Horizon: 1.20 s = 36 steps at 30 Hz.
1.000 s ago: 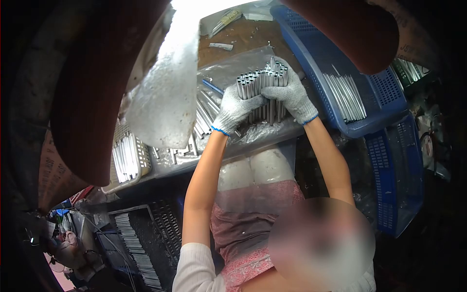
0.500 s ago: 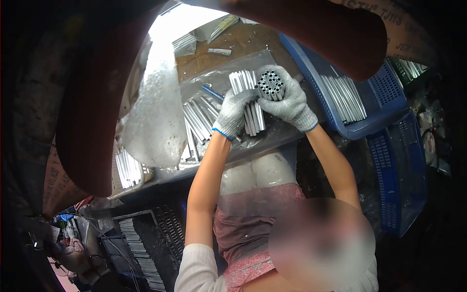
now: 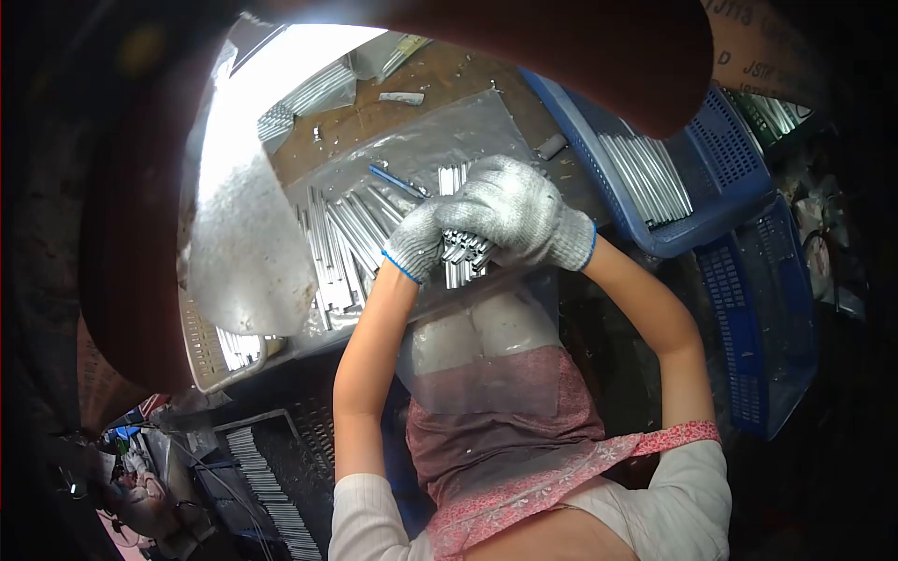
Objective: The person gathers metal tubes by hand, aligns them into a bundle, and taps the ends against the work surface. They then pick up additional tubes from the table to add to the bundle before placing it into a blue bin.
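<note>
Both my hands wear grey-white knit gloves and meet over the plastic sheet. My right hand (image 3: 519, 210) wraps over a bundle of short metal tubes (image 3: 465, 247), whose open ends point toward my body below the fingers. Beside it, my left hand (image 3: 419, 239) is closed around metal tubes (image 3: 452, 178) standing out above and below the gloves. How the two bunches touch is hidden by the gloves. Left of my hands, loose metal tubes (image 3: 351, 229) lie spread on the clear plastic sheet (image 3: 477, 126). A thin blue stick (image 3: 398, 180) rests at their top end.
A blue basket (image 3: 662, 243) with long metal tubes stands to the right, with another blue basket (image 3: 744, 374) below it. At left are a beige basket (image 3: 201, 351) holding tubes and a cloudy panel (image 3: 248, 252). A dark crate (image 3: 297, 425) with tubes sits lower left.
My right hand has turned over and moved down and left against my left hand. The bundle's tube ends, earlier facing up at the camera, now point toward my body.
</note>
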### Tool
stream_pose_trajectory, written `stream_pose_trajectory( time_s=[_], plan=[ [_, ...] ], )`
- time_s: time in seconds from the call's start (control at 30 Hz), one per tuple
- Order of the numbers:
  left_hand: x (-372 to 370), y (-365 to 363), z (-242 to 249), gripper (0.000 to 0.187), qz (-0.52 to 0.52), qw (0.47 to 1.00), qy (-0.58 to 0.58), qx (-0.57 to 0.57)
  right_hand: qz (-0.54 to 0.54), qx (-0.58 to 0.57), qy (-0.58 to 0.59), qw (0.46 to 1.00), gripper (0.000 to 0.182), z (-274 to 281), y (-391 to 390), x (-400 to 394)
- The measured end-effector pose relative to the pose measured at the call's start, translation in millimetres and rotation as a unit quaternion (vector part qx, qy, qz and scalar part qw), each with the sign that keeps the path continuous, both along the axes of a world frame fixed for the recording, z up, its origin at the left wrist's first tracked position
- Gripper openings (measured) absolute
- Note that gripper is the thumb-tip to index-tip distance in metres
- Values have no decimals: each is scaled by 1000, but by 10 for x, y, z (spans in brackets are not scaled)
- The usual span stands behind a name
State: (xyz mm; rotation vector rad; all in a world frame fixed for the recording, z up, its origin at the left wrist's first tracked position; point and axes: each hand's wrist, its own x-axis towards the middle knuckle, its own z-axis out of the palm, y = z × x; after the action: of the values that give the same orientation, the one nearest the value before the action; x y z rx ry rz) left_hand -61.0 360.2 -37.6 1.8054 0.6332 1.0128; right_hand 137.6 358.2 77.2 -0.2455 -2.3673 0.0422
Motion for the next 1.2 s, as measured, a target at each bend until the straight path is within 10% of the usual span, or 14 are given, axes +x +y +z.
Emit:
stream_pose_trajectory(
  time_s=[0.1,0.13,0.17,0.27,0.37,0.53,0.57,0.63,0.97,1.03,1.07,1.2],
  plan=[
    [-43,102,-165,26,38,997,22,56,3,8,3,1000,57,-12,12,37],
    [91,6,116,25,80,910,-199,-355,-11,2,9,1000,52,-13,12,62],
    [128,27,252,23,101,856,-248,-442,-25,-3,17,1000,47,-16,16,84],
    [208,-58,713,22,111,870,-282,-388,-23,-158,110,981,56,-188,36,109],
    [283,-68,757,35,156,933,-199,-257,-40,-447,302,841,64,-362,41,34],
    [321,4,634,61,91,991,45,-92,1,-573,243,783,87,-580,250,213],
    [424,10,758,69,105,966,200,130,2,-574,243,782,87,-600,273,259],
    [475,-70,738,65,159,984,61,-47,42,-603,198,772,93,-508,262,300],
    [386,72,638,54,140,990,29,-19,120,-595,248,755,81,-233,221,276],
    [445,115,690,51,111,967,152,173,20,-421,152,894,81,-263,310,262],
    [440,146,725,45,79,970,118,196,72,-561,182,805,78,-287,282,282],
    [435,174,719,45,106,982,105,119,89,-572,190,793,77,-181,256,254]
  ],
)
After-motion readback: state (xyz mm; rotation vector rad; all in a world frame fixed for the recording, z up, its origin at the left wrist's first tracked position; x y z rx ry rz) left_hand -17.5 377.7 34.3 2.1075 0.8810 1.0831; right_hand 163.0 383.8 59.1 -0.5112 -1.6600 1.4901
